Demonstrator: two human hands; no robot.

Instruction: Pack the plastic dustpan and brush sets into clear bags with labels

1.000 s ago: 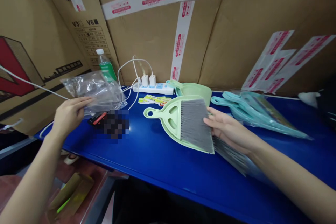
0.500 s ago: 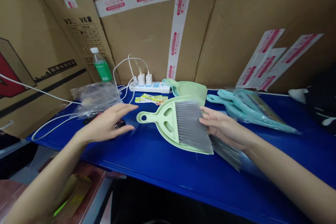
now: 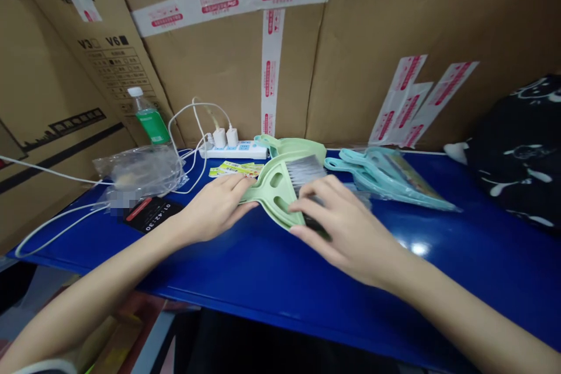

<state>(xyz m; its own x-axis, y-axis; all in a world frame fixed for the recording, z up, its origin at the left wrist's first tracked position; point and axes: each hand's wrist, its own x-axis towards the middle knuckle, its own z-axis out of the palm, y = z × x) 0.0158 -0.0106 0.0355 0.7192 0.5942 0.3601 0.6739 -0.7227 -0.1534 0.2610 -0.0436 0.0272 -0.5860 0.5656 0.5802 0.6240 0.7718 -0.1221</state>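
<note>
A light green dustpan (image 3: 274, 190) with a grey-bristled brush (image 3: 303, 168) lying in it rests on the blue table (image 3: 263, 269). My left hand (image 3: 214, 207) has its fingers closed over the dustpan's handle end. From the right, my right hand (image 3: 346, 228) lies over the brush, with bent fingers on the bristles and the thumb under the dustpan's near edge. Most of the bristles are hidden by that hand.
A second green dustpan (image 3: 291, 145) and teal dustpan sets in plastic (image 3: 388, 180) lie behind. At the left are a power strip (image 3: 232, 152) with chargers, a green-labelled bottle (image 3: 148, 117), crumpled clear bags (image 3: 140, 170), a black timer device (image 3: 151, 215) and yellow labels (image 3: 234, 169). A black bag (image 3: 521, 152) sits at the right; cardboard walls stand behind.
My left hand let go of the clear bags and moved right onto the dustpan's handle. My right hand slid from the right edge over the bristles. The view shifted right.
</note>
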